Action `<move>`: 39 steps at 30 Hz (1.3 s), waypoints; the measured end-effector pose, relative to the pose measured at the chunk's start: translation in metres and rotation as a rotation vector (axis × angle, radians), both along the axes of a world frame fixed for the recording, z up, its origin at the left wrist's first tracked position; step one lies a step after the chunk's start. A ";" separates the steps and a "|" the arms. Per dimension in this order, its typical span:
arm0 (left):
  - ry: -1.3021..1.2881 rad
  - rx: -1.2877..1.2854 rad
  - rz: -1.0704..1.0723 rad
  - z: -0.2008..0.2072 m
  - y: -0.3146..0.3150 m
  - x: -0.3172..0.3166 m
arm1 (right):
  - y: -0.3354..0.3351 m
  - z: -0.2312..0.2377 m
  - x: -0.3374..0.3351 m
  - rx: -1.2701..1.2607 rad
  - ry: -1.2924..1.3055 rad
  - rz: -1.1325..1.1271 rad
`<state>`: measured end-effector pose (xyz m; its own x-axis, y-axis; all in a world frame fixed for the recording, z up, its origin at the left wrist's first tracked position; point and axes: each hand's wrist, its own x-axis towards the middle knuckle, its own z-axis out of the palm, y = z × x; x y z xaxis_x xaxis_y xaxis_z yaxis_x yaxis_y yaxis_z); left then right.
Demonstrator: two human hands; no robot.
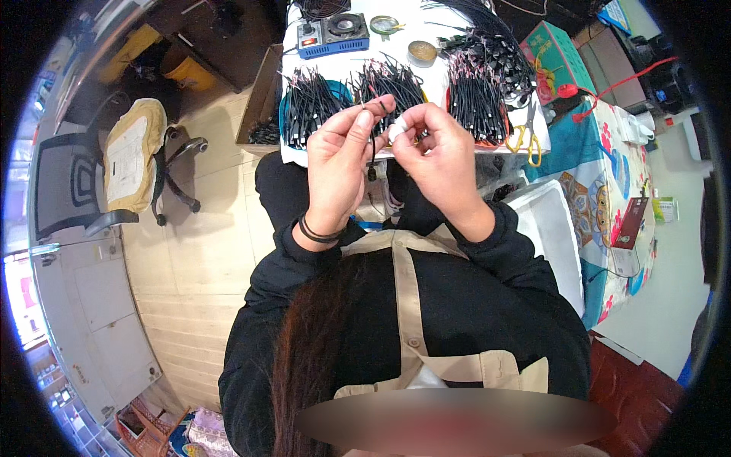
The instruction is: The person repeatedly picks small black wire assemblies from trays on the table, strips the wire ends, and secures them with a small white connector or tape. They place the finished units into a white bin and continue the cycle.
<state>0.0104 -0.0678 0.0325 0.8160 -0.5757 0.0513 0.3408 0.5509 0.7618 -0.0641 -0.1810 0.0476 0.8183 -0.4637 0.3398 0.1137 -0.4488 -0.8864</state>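
Both my hands are raised above the near edge of the white table (pixel 293 157), close together. My left hand (pixel 337 156) pinches a thin black cable (pixel 383 109) between thumb and fingers. Beside it, my right hand (pixel 442 156) has thumb and forefinger pressed together. A small white piece (pixel 397 129) shows at those fingertips; whether it is held or worn on a finger I cannot tell. Behind the hands lie a left cable bundle (pixel 311 103), a middle bundle (pixel 388 80) and a right bundle (pixel 478 99), all black with small light ends.
At the back stand a blue soldering pot (pixel 333 44), an open round tin (pixel 385 23) and an amber-filled tin (pixel 422 52). Yellow-handled scissors (pixel 525 141) lie at the right edge. A white foam box (pixel 544 236) is at my right, an office chair (pixel 133 156) at far left.
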 end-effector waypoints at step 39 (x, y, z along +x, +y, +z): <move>-0.018 0.113 -0.087 -0.010 0.006 -0.023 | -0.005 -0.011 -0.017 -0.565 -0.438 -0.013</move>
<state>-0.0127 -0.0618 0.0223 0.7625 -0.6469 -0.0032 0.3690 0.4308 0.8236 -0.0810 -0.1856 0.0370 0.5475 -0.1293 0.8268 0.3971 -0.8295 -0.3926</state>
